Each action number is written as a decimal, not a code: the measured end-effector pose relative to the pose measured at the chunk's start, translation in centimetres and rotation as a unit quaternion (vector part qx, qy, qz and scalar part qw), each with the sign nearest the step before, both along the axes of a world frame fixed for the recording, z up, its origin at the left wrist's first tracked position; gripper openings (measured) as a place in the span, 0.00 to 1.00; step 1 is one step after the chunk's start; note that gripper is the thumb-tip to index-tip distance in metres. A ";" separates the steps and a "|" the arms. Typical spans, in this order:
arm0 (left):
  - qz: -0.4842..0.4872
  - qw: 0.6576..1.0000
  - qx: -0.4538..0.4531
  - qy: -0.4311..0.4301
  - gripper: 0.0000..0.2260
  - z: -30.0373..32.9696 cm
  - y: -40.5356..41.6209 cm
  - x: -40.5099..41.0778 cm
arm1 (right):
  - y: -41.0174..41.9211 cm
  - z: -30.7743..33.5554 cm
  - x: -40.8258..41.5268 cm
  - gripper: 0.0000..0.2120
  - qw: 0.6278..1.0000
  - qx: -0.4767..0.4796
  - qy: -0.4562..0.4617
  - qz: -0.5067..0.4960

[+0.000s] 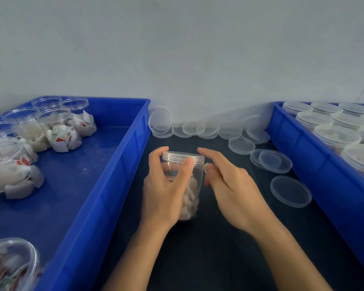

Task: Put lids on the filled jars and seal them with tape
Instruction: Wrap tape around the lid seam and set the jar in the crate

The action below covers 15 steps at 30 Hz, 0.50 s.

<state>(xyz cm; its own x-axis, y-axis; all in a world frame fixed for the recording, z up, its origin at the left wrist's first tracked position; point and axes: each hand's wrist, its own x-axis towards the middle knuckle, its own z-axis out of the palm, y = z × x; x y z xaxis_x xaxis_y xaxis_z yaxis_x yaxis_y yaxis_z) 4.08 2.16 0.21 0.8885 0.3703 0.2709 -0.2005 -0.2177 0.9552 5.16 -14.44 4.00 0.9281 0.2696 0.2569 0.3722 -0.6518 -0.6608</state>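
A clear plastic jar (pixel 194 185) with white packets inside stands on the dark table between two blue crates, a translucent lid (pixel 182 157) on top. My left hand (pixel 166 185) grips the jar from the left, with the thumb on the lid's front edge and a finger behind it. My right hand (pixel 229 183) is at the jar's right side just below the lid. Its forefinger stretches toward the lid rim, and its thumb and other fingers pinch a small pale strip (pixel 208 164), perhaps tape, against the jar.
Loose lids (pixel 290 191) lie on the dark table (pixel 208 248) to the right and along the wall (pixel 206 131). The left blue crate (pixel 118 177) holds open filled jars (pixel 59 131). The right blue crate (pixel 315 164) holds lidded jars (pixel 336 137).
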 end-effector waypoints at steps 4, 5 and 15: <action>-0.012 0.999 -0.037 0.001 0.22 0.2 0.4 0.1 | -0.3 -0.2 0.3 0.18 0.999 -0.043 -0.016 0.000; -0.014 0.999 -0.040 0.002 0.22 0.2 0.5 0.1 | -0.2 -0.2 0.3 0.18 0.998 -0.064 -0.026 -0.005; -0.053 0.997 -0.052 -0.004 0.21 0.3 0.7 0.0 | -1.8 -0.1 1.2 0.12 1.000 -0.020 -0.019 0.001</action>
